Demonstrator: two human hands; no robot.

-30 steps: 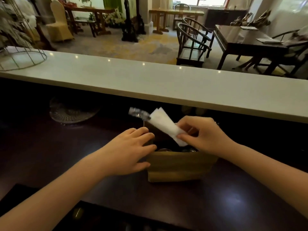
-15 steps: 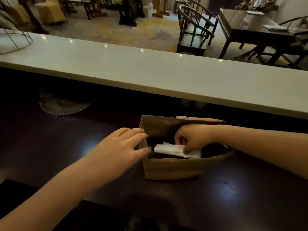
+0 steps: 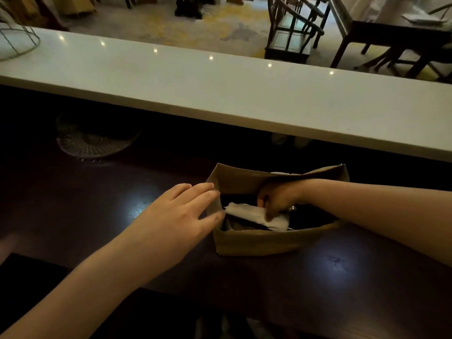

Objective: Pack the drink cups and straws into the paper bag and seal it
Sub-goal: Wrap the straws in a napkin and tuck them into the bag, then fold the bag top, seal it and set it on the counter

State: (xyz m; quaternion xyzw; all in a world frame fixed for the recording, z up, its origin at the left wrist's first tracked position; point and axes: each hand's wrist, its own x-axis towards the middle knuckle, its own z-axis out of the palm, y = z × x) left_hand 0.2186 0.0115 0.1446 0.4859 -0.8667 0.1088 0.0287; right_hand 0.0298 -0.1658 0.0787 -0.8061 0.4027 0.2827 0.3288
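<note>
A brown paper bag (image 3: 256,244) stands open on the dark counter. My right hand (image 3: 278,198) reaches down into its mouth, fingers pinched on a white paper-wrapped bundle (image 3: 252,215) that lies across the dark cup lids inside. My left hand (image 3: 181,216) rests flat against the bag's left wall, fingers spread, thumb at the rim. The cups themselves are mostly hidden in the dark interior; only a curved lid edge (image 3: 232,226) shows.
A white raised countertop (image 3: 220,94) runs across behind the bag. A glass dish (image 3: 95,140) sits in shadow at the back left. A wire frame (image 3: 17,40) stands on the white top, far left. Dark chairs and tables fill the room beyond.
My right hand has carried the white bundle from above the bag down into it. The left hand stayed on the bag's left side. The camera tilted down.
</note>
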